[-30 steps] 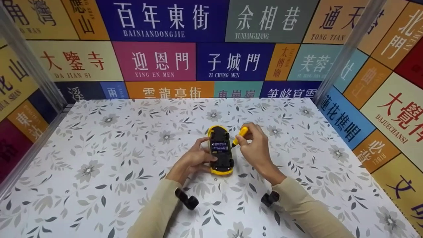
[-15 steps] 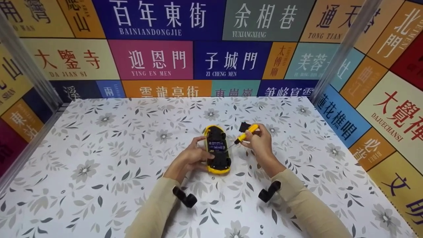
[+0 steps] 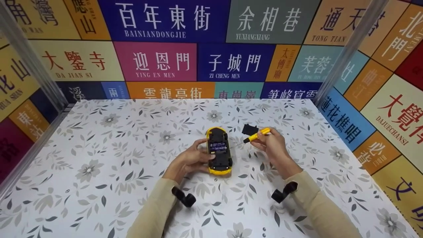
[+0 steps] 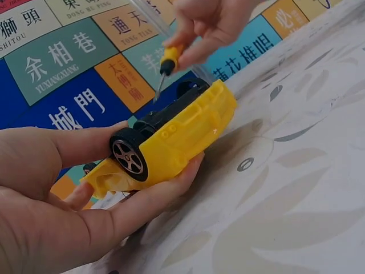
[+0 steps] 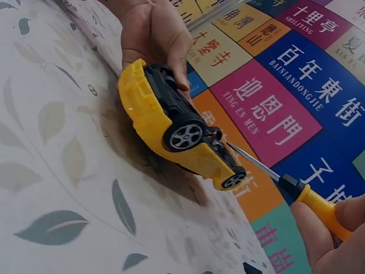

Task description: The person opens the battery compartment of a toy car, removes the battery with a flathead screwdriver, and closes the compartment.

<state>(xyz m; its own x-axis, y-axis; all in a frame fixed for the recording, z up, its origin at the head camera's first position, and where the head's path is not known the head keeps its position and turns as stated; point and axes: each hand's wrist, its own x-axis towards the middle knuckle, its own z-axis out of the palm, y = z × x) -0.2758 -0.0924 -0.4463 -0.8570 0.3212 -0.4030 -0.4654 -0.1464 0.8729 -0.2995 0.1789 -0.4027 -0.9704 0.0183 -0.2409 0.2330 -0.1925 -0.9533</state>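
A yellow toy car (image 3: pixel 220 162) is held upside down by my left hand (image 3: pixel 191 160), thumb on its black underside and fingers around its body. Purple batteries (image 3: pixel 218 147) show in the open compartment in the middle of the underside. My right hand (image 3: pixel 272 142) grips a screwdriver (image 3: pixel 257 135) with a yellow handle and thin metal shaft. In the head view its tip points at the car's right side, near the compartment. From the right wrist view, the shaft (image 5: pixel 254 161) ends close to the car; contact cannot be told. A black battery cover (image 3: pixel 250 129) lies just beyond the screwdriver.
The table (image 3: pixel 115 148) has a white covering with grey leaves and flowers. Coloured panels with Chinese lettering (image 3: pixel 155 61) stand behind and at both sides. A black wrist camera (image 3: pixel 184 197) sits on the left sleeve, another (image 3: pixel 285 191) on the right.
My right hand has drawn right, away from the car, with the screwdriver. The black cover, not visible at first, has come into sight behind that hand. My left hand still holds the car.
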